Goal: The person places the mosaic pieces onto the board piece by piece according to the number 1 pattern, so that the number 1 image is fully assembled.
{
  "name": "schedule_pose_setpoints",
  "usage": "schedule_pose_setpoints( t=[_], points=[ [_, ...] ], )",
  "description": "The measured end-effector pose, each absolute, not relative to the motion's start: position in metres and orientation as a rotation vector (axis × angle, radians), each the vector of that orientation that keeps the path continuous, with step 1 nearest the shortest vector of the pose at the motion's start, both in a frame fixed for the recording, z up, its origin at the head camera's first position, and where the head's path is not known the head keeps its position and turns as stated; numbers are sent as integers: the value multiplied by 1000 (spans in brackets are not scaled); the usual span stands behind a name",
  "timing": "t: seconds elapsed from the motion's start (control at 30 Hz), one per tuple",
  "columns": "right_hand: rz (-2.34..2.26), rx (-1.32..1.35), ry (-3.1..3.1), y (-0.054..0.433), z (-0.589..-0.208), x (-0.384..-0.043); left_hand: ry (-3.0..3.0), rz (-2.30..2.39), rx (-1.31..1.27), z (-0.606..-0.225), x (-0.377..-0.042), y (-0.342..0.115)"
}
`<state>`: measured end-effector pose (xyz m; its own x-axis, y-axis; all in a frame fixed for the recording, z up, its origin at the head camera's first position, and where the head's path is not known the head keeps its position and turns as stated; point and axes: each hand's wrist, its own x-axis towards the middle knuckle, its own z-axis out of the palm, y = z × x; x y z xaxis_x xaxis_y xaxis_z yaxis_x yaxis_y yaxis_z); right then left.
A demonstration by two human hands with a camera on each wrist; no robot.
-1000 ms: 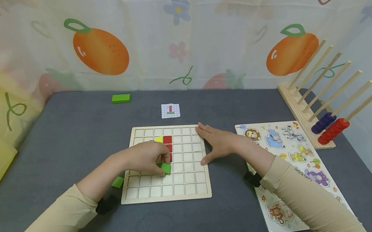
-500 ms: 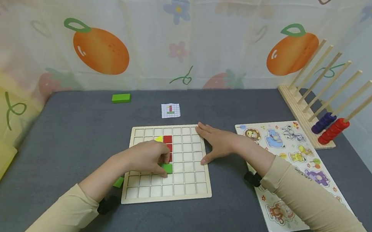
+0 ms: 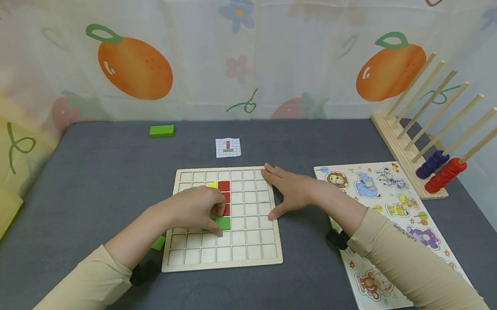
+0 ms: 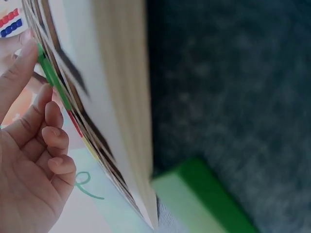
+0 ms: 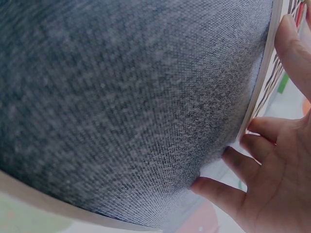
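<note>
A wooden grid board [image 3: 178, 264] lies on the table. In it are a yellow tile [image 3: 212, 185], a column of red tiles [image 3: 224, 185], and a green tile [image 3: 224, 223] lying flat below the reds. My left hand [image 3: 194, 208] hovers over the board's left half, its thumb and fingertips at the green tile's edges and its other fingers loosely bent. In the left wrist view, thumb and index are spread apart along the green strip [image 4: 53, 80]. Its palm hides some cells. My right hand [image 3: 292, 188] rests against the board's right edge with fingers spread.
A small pattern card [image 3: 228, 147] lies beyond the board. One green block [image 3: 162, 131] is at the back left; another green block [image 3: 158, 243] sits beside the left wrist. An animal puzzle board [image 3: 366, 202] and a pegged bead rack [image 3: 409, 161] stand on the right.
The green tile has gone from tilted in my left hand's pinch to flat in the grid. The left thumb and fingertips have since shifted slightly off it. The right hand has stayed still.
</note>
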<state>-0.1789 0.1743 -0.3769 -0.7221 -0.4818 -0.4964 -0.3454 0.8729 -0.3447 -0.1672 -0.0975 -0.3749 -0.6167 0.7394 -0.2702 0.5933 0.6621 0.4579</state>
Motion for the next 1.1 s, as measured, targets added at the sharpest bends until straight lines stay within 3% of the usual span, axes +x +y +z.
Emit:
schedule_pose_setpoints(
  t=[1.1],
  points=[
    [-324,-585,2441,174,-373,-177,2432,447,1077,-375,-168,-98]
  ],
)
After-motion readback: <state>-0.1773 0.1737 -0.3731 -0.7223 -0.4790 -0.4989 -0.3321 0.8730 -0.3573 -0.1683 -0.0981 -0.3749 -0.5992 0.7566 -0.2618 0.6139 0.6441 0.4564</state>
